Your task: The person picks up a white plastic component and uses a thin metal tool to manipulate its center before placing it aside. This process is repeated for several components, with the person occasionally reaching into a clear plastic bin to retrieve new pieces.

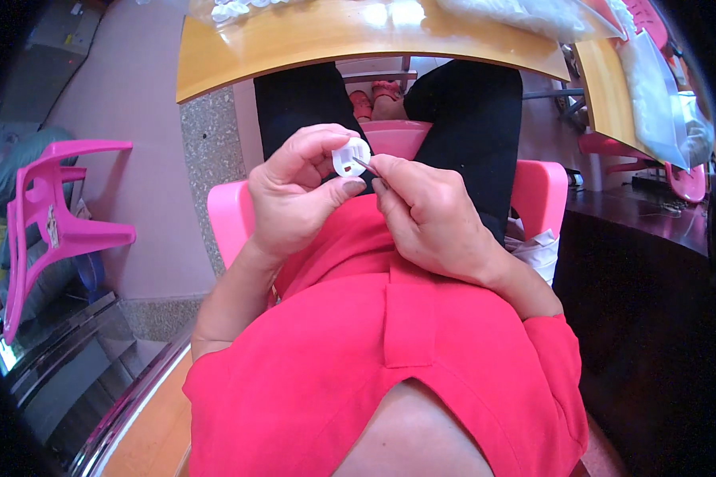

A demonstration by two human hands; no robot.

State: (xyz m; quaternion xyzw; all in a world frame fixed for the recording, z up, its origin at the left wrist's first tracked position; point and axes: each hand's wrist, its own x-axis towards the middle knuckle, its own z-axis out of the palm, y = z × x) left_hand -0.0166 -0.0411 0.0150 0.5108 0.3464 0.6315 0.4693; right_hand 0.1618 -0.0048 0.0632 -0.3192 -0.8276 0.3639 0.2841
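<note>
My left hand (298,187) pinches a small round white plastic part (343,153) between thumb and fingertips, above my lap. The part has a recess facing me, with a small reddish-brown spot low inside it. In my right hand (433,208) is a thin, dark metal pointed tool (363,164), gripped between thumb and index finger. Its tip meets the right side of the white part's recess. Most of the tool is hidden by my fingers, so I cannot tell whether it is tweezers or a single-pointed pick.
A wooden table (294,49) curves across beyond my knees, with white pieces (231,9) and clear plastic bags (525,17) on it. Below my hands sits a pink plastic basin or stool (398,137). A pink stool (60,226) lies tipped at left; a dark cabinet (636,222) stands at right.
</note>
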